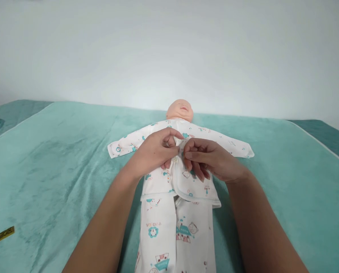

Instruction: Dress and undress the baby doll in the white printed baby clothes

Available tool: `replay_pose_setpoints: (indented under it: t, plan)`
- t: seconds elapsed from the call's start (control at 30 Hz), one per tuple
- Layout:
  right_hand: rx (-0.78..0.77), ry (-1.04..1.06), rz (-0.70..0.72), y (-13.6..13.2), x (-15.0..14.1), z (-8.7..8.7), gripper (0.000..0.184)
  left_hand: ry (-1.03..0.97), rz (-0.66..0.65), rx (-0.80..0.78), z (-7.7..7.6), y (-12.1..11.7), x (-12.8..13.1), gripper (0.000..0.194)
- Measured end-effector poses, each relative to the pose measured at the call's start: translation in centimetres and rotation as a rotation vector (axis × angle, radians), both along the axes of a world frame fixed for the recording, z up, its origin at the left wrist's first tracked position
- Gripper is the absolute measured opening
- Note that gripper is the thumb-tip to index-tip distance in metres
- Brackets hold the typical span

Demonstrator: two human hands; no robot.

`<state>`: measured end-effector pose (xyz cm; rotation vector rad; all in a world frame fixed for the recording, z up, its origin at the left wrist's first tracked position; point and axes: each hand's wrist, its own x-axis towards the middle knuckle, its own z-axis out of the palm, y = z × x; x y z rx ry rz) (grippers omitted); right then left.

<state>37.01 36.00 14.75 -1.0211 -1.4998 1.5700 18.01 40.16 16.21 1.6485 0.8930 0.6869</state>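
Creased teal plush sheet (pixel 72 185); smooth, plastic-looking doll (pixel 180 110) face-up mid-sheet. White printed cotton-like jacket (pixel 185 182) on its torso, sleeves spread, hem corner rounded. Person's L hand (pixel 158 148) & R hand (pixel 207 156) at jacket front, fingers bent, gaps narrow; can't tell if either's pinching it.

Before you, the jacket (pixel 190 187) and trousers (pixel 162 227) are white, printed with teal and pinkish motifs. Your blanket (pixel 72 178) is teal, the wall (pixel 169 49) pale grey, and the strip (pixel 1 237) yellow with dark markings.
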Motion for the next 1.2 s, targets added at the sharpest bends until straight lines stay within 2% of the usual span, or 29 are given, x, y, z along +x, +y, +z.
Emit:
replay_pose_setpoints:
  t: [0.13,0.33,0.5,0.6,0.73,0.83,0.9,0.93,1.03,1.1,1.2]
  plan:
    - [-0.005,0.029,-0.004,0.0,0.0,-0.1,0.016,0.117,-0.045,-0.009,0.5,0.0,-0.4,0.015]
    - [-0.011,0.027,0.021,0.0,0.0,0.1,0.016,0.257,-0.131,0.109,0.6,0.3,-1.3,0.041]
    - [-0.042,-0.082,0.060,-0.4,0.0,0.6,0.019,0.215,-0.196,0.104,0.5,0.4,-1.7,0.041]
    - [-0.076,-0.143,0.135,-0.7,-0.1,1.2,0.023,0.181,-0.219,0.077,0.7,0.6,-1.8,0.039]
    - [-0.117,-0.211,0.218,-1.4,-0.3,1.7,0.025,0.113,-0.178,0.077,0.4,0.1,-1.4,0.037]
    - [-0.127,-0.167,0.201,-2.8,-0.5,0.6,0.026,0.007,0.044,0.124,-1.1,-1.6,-1.6,0.031]
    - [-0.119,-0.070,0.115,-4.5,-0.7,-0.9,0.027,-0.019,0.218,0.200,-2.8,-3.6,-2.5,0.031]
    - [-0.116,-0.011,0.043,-5.5,-0.7,-1.8,0.027,-0.002,0.260,0.243,-3.8,-4.8,-3.2,0.031]
    - [-0.131,0.163,-0.212,-8.9,-0.9,-4.5,0.026,-0.009,0.284,0.329,-6.5,-8.7,-5.7,0.026]
    - [-0.133,0.218,-0.294,-11.0,-1.1,-5.6,0.023,-0.001,0.307,0.269,-7.8,-11.1,-7.2,0.023]
    - [-0.079,0.232,-0.417,-13.5,-1.6,-6.3,0.023,-0.012,0.375,0.154,-8.4,-13.8,-8.7,0.026]
